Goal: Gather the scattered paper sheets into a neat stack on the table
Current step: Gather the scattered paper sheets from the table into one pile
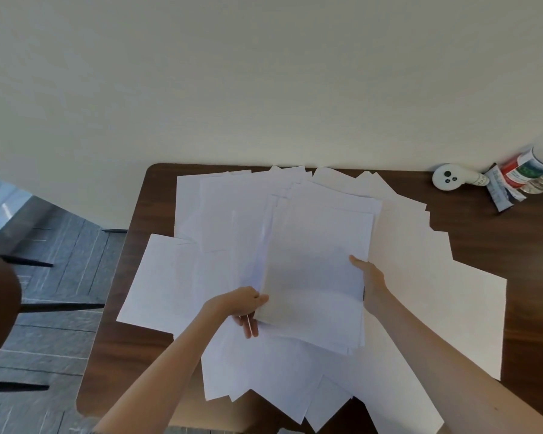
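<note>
Left hand (243, 305) pinches the gathered stack (318, 264) at its near-left corner, right hand (369, 278) grips its right edge, over loose sheets (420, 292) covering the table (530, 245).

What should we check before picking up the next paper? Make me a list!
1. The left hand grips the bundle at its near left corner: ok.
2. The right hand pinches its right edge: ok.
3. Bundle edges lined up: not ok, the far edges fan out.
4. All loose sheets gathered: not ok, many lie spread on the table.
5. The bottles stand apart from the paper: ok.
</note>
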A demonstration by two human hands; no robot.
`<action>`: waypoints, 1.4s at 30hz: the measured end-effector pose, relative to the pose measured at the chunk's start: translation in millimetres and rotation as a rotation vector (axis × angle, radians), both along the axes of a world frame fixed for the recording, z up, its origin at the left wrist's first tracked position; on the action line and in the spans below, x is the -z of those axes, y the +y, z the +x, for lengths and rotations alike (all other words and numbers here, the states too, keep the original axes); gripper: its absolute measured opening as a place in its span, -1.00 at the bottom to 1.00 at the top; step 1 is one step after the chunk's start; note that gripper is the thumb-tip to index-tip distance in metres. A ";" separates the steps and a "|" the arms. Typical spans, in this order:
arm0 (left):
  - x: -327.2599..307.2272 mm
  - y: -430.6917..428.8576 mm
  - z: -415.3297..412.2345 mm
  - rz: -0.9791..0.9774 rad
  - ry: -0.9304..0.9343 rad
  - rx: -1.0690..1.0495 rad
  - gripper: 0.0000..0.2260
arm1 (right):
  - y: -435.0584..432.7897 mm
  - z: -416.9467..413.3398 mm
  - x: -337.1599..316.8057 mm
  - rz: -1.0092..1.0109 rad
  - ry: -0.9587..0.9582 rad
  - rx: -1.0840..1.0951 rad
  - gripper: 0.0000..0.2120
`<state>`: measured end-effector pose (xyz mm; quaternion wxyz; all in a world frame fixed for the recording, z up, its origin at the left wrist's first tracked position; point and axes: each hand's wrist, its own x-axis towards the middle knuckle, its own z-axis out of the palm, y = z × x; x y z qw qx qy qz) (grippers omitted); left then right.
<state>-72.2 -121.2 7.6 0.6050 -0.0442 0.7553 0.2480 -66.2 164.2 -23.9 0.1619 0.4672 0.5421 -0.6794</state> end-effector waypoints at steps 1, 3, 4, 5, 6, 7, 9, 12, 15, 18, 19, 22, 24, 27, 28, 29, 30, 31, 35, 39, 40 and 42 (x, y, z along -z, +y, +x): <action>0.4 -0.5 0.8 -0.002 0.011 -0.009 -0.53 | 1.2 0.6 -0.8 0.036 0.010 -0.038 -0.54; -0.1 -1.8 1.0 -0.008 0.085 -0.016 -0.56 | 3.3 2.0 -3.9 0.090 0.027 -0.131 -0.63; 0.0 -3.3 0.7 -0.022 0.155 -0.001 -0.60 | 4.0 3.0 -5.8 0.100 0.033 -0.149 -0.63; 0.5 -5.4 -0.6 -0.052 0.245 0.028 -0.63 | 4.9 3.9 -7.0 0.093 0.051 -0.151 -0.63; 0.7 -7.7 -2.3 -0.097 0.342 0.049 -0.66 | 5.4 4.4 -8.7 0.082 0.067 -0.129 -0.64; 0.5 -9.2 -3.8 -0.145 0.435 0.044 -0.67 | 6.6 4.8 -8.6 0.073 0.080 -0.114 -0.65; -1.1 -9.3 -6.5 -0.208 0.572 -0.040 -0.64 | 9.5 6.1 -8.2 0.037 0.097 -0.094 -0.66; -7.8 -1.9 -11.2 -0.102 0.603 -0.307 -0.45 | 14.8 8.6 -9.2 -0.041 0.128 -0.108 -0.65; -25.3 6.6 -16.5 0.279 0.338 -0.727 -0.29 | 20.7 9.5 -18.2 -0.113 0.175 -0.168 -0.63; -48.1 15.4 -15.9 0.667 -0.011 -0.981 -0.63 | 26.5 8.6 -33.3 -0.203 0.228 -0.264 -0.64; -52.7 18.8 -14.8 0.723 -0.063 -1.015 -0.66 | 27.5 8.6 -38.2 -0.237 0.235 -0.316 -0.68; -58.2 31.0 -10.6 0.698 -0.138 -0.973 -0.62 | 24.9 7.2 -52.4 -0.308 0.210 -0.453 -0.71; -57.8 37.5 -8.7 0.671 -0.142 -0.937 -0.64 | 25.1 6.1 -56.3 -0.304 0.201 -0.469 -0.68; -57.1 40.3 -5.4 0.702 -0.138 -0.977 -0.70 | 29.2 6.8 -58.0 -0.288 0.187 -0.480 -0.66; -58.7 41.2 -3.6 0.687 -0.152 -0.950 -0.69 | 31.2 7.9 -58.6 -0.277 0.174 -0.499 -0.66; -59.6 41.4 -2.6 0.680 -0.156 -0.923 -0.67 | 33.4 8.8 -59.8 -0.256 0.165 -0.515 -0.67; -60.5 41.0 -2.2 0.696 -0.156 -0.925 -0.67 | 36.3 10.1 -61.0 -0.236 0.165 -0.523 -0.69; -59.6 39.9 -2.2 0.737 -0.152 -0.953 -0.68 | 39.2 11.6 -61.4 -0.225 0.178 -0.517 -0.71; -60.8 43.5 -4.6 0.754 -0.135 -0.933 -0.65 | 46.9 16.9 -61.7 -0.240 0.198 -0.515 -0.68; -61.6 62.6 0.7 0.635 -0.092 -0.781 -0.71 | 51.5 22.6 -61.2 -0.217 0.206 -0.541 -0.59; -60.1 66.3 2.4 0.618 -0.076 -0.788 -0.71 | 54.3 24.6 -61.1 -0.207 0.213 -0.526 -0.62; -53.2 75.3 8.4 0.604 -0.049 -0.833 -0.68 | 60.9 29.4 -60.1 -0.177 0.212 -0.497 -0.68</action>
